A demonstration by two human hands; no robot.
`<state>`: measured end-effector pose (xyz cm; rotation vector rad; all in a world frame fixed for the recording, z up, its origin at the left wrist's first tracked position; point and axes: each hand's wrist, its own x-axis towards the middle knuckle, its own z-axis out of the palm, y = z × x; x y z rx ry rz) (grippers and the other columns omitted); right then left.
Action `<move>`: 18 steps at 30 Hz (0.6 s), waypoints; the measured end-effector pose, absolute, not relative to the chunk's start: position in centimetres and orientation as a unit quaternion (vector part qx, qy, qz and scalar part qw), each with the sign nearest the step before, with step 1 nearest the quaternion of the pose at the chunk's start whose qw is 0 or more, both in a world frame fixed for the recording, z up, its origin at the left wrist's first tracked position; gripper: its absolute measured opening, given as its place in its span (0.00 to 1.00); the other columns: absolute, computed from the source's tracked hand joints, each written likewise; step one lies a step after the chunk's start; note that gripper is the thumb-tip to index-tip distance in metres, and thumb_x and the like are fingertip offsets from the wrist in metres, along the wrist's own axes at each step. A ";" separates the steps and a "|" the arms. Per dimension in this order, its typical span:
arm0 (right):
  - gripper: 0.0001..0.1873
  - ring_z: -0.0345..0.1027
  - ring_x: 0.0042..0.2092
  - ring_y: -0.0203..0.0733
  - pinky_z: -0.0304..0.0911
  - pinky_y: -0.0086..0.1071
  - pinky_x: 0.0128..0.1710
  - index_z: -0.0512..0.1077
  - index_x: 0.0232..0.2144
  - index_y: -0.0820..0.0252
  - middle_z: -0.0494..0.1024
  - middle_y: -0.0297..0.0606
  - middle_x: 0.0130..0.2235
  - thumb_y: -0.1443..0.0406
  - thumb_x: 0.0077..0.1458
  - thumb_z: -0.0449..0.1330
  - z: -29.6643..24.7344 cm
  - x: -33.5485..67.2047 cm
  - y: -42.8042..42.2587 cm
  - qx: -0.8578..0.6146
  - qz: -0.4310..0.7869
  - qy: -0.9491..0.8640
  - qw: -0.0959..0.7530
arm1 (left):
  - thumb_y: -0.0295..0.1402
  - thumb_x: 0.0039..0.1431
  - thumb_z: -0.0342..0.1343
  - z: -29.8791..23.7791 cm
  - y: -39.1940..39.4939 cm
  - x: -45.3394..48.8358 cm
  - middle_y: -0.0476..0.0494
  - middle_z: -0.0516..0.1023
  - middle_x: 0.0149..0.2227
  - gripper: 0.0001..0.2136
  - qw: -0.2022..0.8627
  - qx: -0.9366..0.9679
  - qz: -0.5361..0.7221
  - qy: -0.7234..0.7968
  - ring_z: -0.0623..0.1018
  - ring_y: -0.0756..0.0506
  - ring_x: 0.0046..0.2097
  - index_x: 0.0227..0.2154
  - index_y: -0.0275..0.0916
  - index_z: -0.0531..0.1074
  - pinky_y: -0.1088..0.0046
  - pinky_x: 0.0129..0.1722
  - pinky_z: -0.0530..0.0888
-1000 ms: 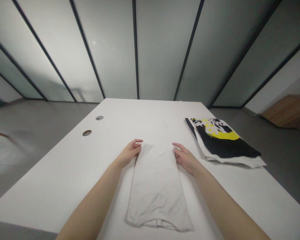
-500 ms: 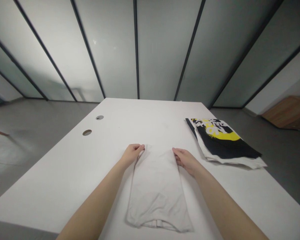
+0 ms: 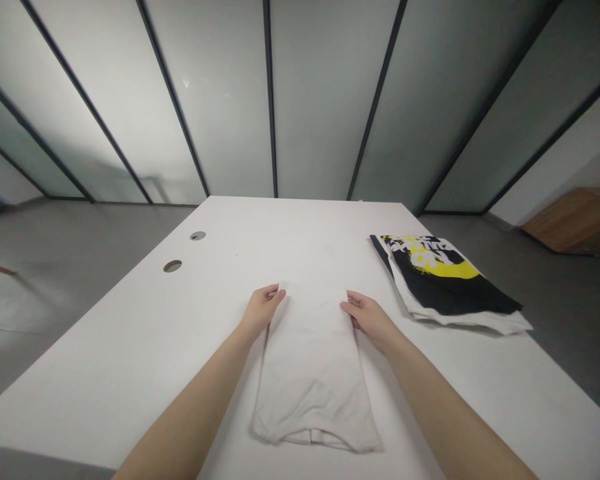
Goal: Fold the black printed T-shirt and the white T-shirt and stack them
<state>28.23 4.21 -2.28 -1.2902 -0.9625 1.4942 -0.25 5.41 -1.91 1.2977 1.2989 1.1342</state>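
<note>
A white garment, folded into a long narrow strip, lies on the white table in front of me. My left hand pinches its far left corner, fingers curled on the cloth. At the far right corner, my right hand has its fingers closed on the edge. Both forearms run alongside the strip. The near hem rests close to the table's front edge.
A folded black, white and yellow printed shirt lies at the right side of the table. Two round cable holes sit at the far left. Frosted glass panels stand behind the table; a wooden cabinet is at the far right.
Both hands stay on the far corners of the white garment. They have drawn slightly closer together, and the far edge looks a little narrower and straighter.
</note>
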 end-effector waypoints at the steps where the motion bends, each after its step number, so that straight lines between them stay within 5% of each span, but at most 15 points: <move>1: 0.16 0.82 0.41 0.47 0.78 0.36 0.40 0.80 0.45 0.54 0.87 0.41 0.42 0.69 0.52 0.69 -2.3 28.2 4.2 -0.520 0.606 -0.391 0.457 | 0.49 0.58 0.62 -2.1 5.5 -0.3 0.42 0.86 0.40 0.19 0.468 0.525 0.470 0.532 0.82 0.36 0.47 0.39 0.38 0.84 0.63 0.48 0.76; 9: 0.17 0.81 0.41 0.45 0.78 0.33 0.38 0.79 0.46 0.53 0.87 0.39 0.43 0.68 0.53 0.68 -2.0 28.0 4.1 -0.516 0.603 -0.392 0.465 | 0.50 0.59 0.60 -3.0 6.0 -0.2 0.44 0.84 0.35 0.19 0.504 0.460 0.520 0.513 0.81 0.41 0.42 0.41 0.39 0.83 0.66 0.44 0.76; 15: 0.06 0.81 0.39 0.46 0.77 0.36 0.41 0.80 0.35 0.55 0.86 0.39 0.39 0.64 0.52 0.70 -1.7 28.1 4.0 -0.502 0.620 -0.417 0.435 | 0.56 0.57 0.61 -2.5 5.9 -0.4 0.51 0.71 0.21 0.22 0.451 0.551 0.431 0.554 0.71 0.47 0.29 0.25 0.39 0.78 0.72 0.31 0.68; 18: 0.07 0.80 0.38 0.47 0.77 0.36 0.40 0.80 0.32 0.55 0.86 0.39 0.36 0.60 0.53 0.70 -1.6 28.1 3.9 -0.509 0.617 -0.422 0.428 | 0.53 0.55 0.63 -2.0 5.9 -0.3 0.51 0.71 0.23 0.20 0.422 0.610 0.385 0.550 0.70 0.47 0.28 0.27 0.39 0.79 0.72 0.30 0.65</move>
